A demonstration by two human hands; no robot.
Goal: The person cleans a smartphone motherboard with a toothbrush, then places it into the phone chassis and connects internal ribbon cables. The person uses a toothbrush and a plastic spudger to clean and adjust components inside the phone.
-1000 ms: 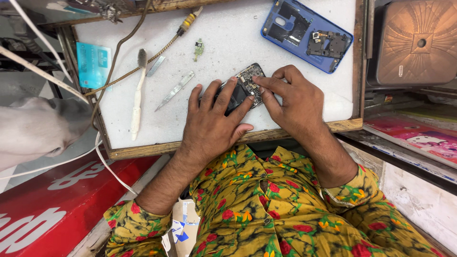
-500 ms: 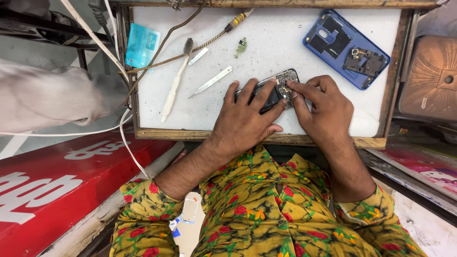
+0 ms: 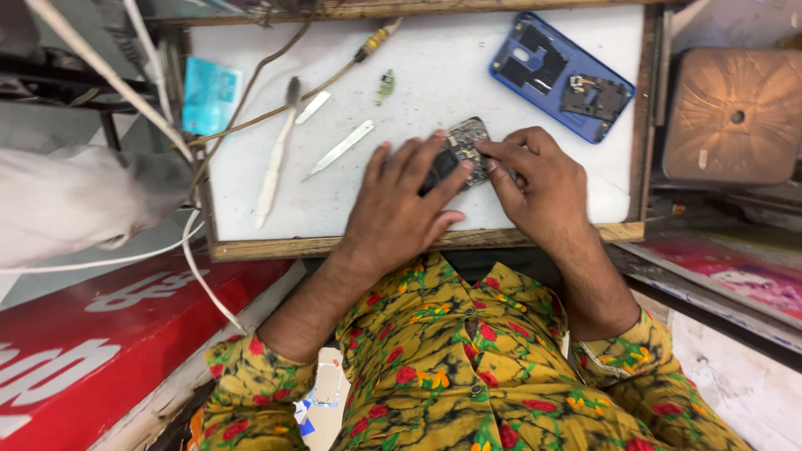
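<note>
A small phone circuit board [image 3: 466, 140] lies on the white worktop [image 3: 434, 67]. My left hand [image 3: 401, 205] rests flat over its near side, fingers pressing a dark part against the board. My right hand [image 3: 539, 188] pinches the board's right edge with fingertips. Both wrists lie across the wooden front edge [image 3: 276, 245] of the tray-like top. Part of the board is hidden under my fingers.
A blue phone back shell [image 3: 561, 75] lies at the top right. A white brush [image 3: 274, 167], two flat metal pry tools [image 3: 338, 149], a soldering iron with cable [image 3: 368, 46] and a teal card [image 3: 207, 93] lie on the left. A brown stool [image 3: 735, 113] stands to the right.
The view has shifted so the worktop sits more centred. My hands stay on the circuit board with little visible movement.
</note>
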